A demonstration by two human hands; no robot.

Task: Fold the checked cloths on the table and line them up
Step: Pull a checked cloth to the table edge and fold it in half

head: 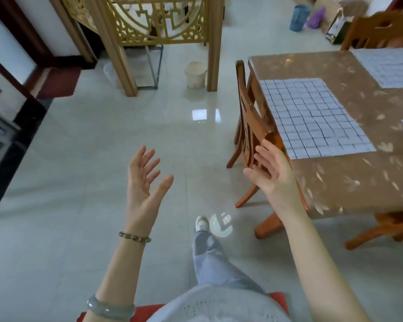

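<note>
Checked cloths [312, 117] flat; hands [147, 177] raised, open.

At the frame's right I see soft checked cloth [312, 117] on a glossy table [335, 182], a varnished wooden chair [254, 126], and shiny floor tiles [102, 135].

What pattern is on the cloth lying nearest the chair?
The cloth is pale grey-white with a dark grid of thin check lines, seen best in the head view.

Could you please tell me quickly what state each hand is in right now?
Left hand: open, fingers spread, holding nothing.
Right hand: open, fingers straight, holding nothing.
</note>
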